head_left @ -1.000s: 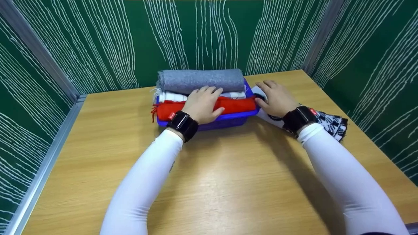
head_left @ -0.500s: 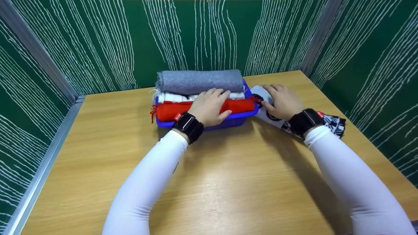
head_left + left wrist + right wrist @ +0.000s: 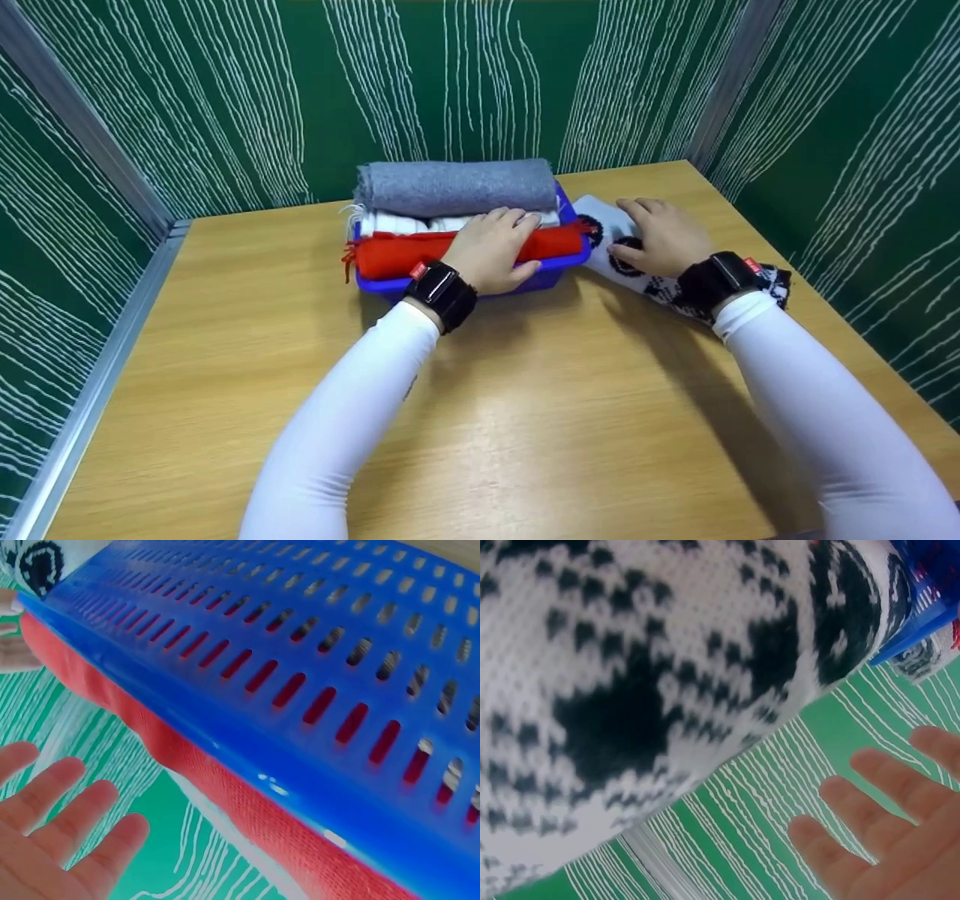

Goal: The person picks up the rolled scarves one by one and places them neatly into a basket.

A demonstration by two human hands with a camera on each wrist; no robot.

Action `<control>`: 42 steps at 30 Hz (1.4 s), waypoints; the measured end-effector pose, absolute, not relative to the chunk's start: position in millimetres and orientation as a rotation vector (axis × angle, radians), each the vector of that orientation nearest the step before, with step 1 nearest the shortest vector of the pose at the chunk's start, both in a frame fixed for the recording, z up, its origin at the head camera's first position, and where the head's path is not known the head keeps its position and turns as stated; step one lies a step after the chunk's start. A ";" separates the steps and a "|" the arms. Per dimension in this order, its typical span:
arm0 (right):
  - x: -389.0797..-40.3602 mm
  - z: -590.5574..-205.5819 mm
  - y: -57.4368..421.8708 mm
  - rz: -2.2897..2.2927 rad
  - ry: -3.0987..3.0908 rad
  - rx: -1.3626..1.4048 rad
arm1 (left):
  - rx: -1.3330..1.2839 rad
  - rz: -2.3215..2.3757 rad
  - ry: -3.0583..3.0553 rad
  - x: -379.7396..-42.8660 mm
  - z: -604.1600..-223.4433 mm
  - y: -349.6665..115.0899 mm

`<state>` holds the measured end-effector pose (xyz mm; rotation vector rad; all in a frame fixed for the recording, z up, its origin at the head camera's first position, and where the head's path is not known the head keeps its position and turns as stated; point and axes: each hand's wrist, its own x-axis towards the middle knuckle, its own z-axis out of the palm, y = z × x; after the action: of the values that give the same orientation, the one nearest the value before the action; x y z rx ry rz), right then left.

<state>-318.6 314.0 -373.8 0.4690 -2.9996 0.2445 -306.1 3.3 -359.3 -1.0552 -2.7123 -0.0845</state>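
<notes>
A blue slotted plastic basket (image 3: 544,279) holds a rolled red fringed scarf (image 3: 397,256) at its front, a white roll (image 3: 394,223) behind that, and a rolled grey cloth (image 3: 465,186) at the back. My left hand (image 3: 491,251) is over the red scarf with its fingers relaxed; in the left wrist view these fingers appear apart from the basket (image 3: 337,652). Right of the basket lies a black-and-white knitted roll (image 3: 600,256), slanting across the table. My right hand (image 3: 667,238) hovers over it, fingers spread; in the right wrist view they grip nothing beside the knit (image 3: 727,682).
Under everything is a wooden table (image 3: 480,450). Green panels with white wavy lines (image 3: 510,82) enclose its back and sides, joined by grey metal posts. The left edge has a metal rail (image 3: 112,360).
My right hand has drawn away from the basket's right end, moving right along the knitted roll. The left hand has slid a little right and nearer along the red scarf. The basket stays put.
</notes>
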 end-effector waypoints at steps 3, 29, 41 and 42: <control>-318.3 -373.3 318.3 0.238 -3.012 0.464 | -1.051 -0.079 -2.718 -306.5 -360.2 3.7; -308.6 -380.7 352.4 0.259 -3.170 0.341 | -1.071 -0.057 -2.724 -307.9 -367.3 8.4; -303.3 -384.5 369.2 0.271 -3.220 0.321 | -1.073 -0.073 -2.730 -309.1 -370.0 11.9; -302.7 -385.0 371.2 0.269 -3.225 0.317 | -1.078 -0.075 -2.728 -308.8 -370.0 12.4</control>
<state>-302.7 371.2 -385.0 0.3168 -3.2249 0.2690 -308.8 12.4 -370.0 -1.0781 -2.7283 -0.0748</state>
